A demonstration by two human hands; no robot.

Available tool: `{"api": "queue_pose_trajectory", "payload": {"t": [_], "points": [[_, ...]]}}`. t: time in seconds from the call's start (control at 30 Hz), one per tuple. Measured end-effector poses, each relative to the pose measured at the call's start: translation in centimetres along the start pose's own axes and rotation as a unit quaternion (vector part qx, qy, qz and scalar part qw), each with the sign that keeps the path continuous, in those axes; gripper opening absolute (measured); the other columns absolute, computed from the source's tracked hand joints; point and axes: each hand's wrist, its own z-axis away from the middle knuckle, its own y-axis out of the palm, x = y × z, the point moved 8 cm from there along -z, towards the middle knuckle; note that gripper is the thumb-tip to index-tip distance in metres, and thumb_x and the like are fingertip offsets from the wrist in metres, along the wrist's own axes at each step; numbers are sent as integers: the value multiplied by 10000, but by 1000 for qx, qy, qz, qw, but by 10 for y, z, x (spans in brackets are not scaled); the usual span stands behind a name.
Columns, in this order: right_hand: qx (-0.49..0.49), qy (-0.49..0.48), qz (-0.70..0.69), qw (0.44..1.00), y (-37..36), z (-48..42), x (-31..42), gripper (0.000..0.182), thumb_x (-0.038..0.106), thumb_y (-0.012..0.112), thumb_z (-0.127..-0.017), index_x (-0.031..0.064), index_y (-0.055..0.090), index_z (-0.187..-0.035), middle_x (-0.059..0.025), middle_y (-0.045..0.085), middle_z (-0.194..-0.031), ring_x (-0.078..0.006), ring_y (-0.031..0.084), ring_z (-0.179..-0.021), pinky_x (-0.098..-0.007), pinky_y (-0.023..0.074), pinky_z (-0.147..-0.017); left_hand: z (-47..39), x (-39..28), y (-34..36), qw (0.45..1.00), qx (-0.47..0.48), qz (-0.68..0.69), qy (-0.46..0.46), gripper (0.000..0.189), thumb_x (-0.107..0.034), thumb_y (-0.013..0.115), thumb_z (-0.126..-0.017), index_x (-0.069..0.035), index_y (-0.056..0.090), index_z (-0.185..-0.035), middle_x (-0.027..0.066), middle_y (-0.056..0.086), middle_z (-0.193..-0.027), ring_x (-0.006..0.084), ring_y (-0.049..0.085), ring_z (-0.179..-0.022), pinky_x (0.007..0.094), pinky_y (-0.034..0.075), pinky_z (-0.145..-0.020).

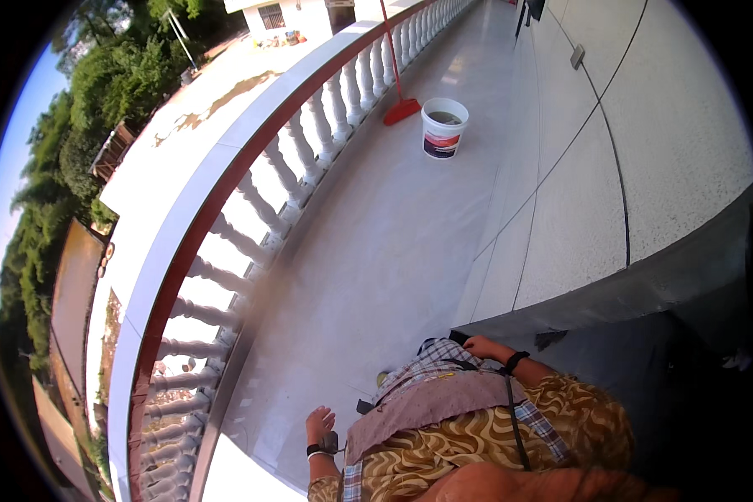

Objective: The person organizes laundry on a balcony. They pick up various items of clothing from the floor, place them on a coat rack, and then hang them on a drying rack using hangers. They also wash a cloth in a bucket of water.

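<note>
My left hand (320,421) hangs at my side over the tiled floor, with nothing in it and its fingers loosely apart. Close to the doorway corner, my right hand (482,347) is beside the checked apron (427,354) at my waist; its fingertips are too small to make out. Both wrists wear dark bands. Farther along the balcony floor (364,251) stands a white plastic bucket (441,138) with murky liquid inside. Just left of the bucket, a red broom (403,111) rests upright on its bristle end, its handle leaning at the balustrade.
A curved balustrade with white balusters (282,172) and a pale, red-edged rail (226,141) runs along the left. On the right is a tiled wall (577,182), ending at a dark opening (608,351) by my right side. A sunlit yard (182,135) lies below.
</note>
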Motion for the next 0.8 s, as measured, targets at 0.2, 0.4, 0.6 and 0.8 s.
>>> {"api": "queue_pose_trajectory", "payload": {"t": [0.2,0.4,0.6,0.8], "points": [[-38,15,-115,993,-45,-75,36,267,219,593,-806,34,650,-990,-87,659,-800,-155,614,-636,-309,504,-558,-102,-137,44,990,41,112,-73,328,-149,536,-871,-31,474,-1170,108,609,-1036,246,632,-867,304,513,-675],[-11,71,-206,976,-109,-173,66,278,181,576,-814,28,613,-1043,-85,654,-846,-166,631,-653,-300,511,-539,-198,-225,143,985,167,28,-21,307,-155,527,-893,-40,467,-1172,116,598,-1051,258,623,-909,310,517,-721],[-45,52,-238,969,-199,-244,80,281,176,576,-797,33,608,-1037,-85,656,-865,-179,647,-659,-299,509,-537,-265,-314,190,962,261,-48,60,299,-110,505,-898,-54,445,-1186,116,579,-1100,285,605,-949,363,512,-737],[-75,121,-259,955,-247,-281,60,269,186,574,-789,36,608,-1010,-78,652,-851,-176,641,-641,-309,499,-528,-326,-394,223,898,289,-245,222,277,-162,492,-905,-62,491,-1163,104,609,-1047,263,614,-929,349,500,-717]]}}
